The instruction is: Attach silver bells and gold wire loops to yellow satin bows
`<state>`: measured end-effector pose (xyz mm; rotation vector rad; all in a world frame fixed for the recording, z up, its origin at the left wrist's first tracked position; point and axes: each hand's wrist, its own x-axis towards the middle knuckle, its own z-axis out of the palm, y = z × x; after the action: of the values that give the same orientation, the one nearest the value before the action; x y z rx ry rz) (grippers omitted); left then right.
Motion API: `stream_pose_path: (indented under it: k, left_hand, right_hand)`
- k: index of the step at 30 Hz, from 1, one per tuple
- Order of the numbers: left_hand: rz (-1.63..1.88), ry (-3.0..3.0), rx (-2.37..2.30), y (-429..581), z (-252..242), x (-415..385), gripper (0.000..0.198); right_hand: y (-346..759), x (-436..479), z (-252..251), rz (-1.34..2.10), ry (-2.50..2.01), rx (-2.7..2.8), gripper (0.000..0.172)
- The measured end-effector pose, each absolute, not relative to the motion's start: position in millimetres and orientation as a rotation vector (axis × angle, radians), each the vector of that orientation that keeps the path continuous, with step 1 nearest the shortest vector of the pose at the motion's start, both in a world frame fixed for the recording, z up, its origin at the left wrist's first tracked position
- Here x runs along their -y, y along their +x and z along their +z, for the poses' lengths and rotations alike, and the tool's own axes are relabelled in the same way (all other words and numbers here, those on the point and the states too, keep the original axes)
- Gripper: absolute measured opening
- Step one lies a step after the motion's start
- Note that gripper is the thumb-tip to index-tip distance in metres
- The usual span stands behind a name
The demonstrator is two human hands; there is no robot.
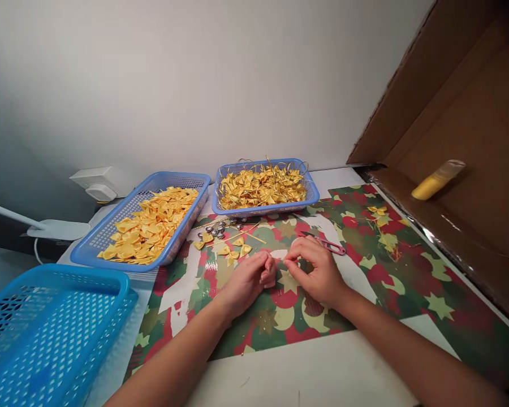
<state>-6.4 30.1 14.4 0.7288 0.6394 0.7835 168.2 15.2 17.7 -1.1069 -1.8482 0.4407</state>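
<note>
My left hand (249, 281) rests on the patterned wrapping paper (365, 265) with its fingers curled into a closed pinch; what it holds is too small to make out. My right hand (318, 271) lies just to its right, fingers bent and pinched together, fingertips nearly touching the left hand's. A few loose yellow satin bows (233, 249) lie just beyond my left hand. Small silver bells (214, 229) and thin gold cords (246, 232) lie behind them. Pink snips (328, 244) lie right behind my right hand.
A blue basket of plain yellow bows (110, 237) stands at the left. A smaller blue basket of bows with gold loops (311, 195) stands at the back. An empty blue basket (46, 328) is at near left. A brown cardboard box (470, 141) with a yellow tube (435, 181) stands on the right.
</note>
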Motion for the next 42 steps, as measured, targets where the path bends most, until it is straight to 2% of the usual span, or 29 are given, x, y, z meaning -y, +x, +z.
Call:
stream_pose_path:
  k: [3, 8, 13, 18, 26, 34, 38, 42]
  left_hand:
    - [0.912, 0.621, -0.661, -6.5, 14.5, -31.5, 0.029]
    - [0.881, 0.675, -0.718, -8.8, 12.2, -31.0, 0.031]
    - [0.713, 0.920, -0.723, -12.9, 10.1, -26.4, 0.035]
    - [0.595, 1.028, -0.748, -14.5, 12.4, -23.7, 0.037]
    - [0.853, 0.688, -0.701, -8.6, 18.1, -23.8, 0.029]
    - [0.880, 0.844, -0.806, -16.0, 19.9, -25.4, 0.028]
    - [0.739, 1.092, -0.816, -21.1, 20.6, -23.5, 0.030]
    - [0.643, 1.210, -0.806, -23.1, 22.6, -21.7, 0.031]
  right_hand:
    - [167.4, -11.9, 17.2, 0.303, -1.068, 1.936, 0.015]
    - [167.9, -10.5, 17.2, 0.210, -1.067, 1.869, 0.009]
    - [172.5, -12.7, 17.4, 0.356, -1.103, 1.939, 0.028]
    - [174.8, -13.7, 17.8, 0.281, -1.067, 2.037, 0.015]
    - [169.5, -10.0, 18.3, 0.218, -1.096, 1.981, 0.014]
    - [170.7, -7.7, 21.7, 0.159, -1.107, 1.889, 0.012]
    - [173.2, -8.8, 19.9, 0.224, -1.154, 1.922, 0.028]
    - [174.1, -9.5, 20.2, 0.249, -1.112, 1.976, 0.014]
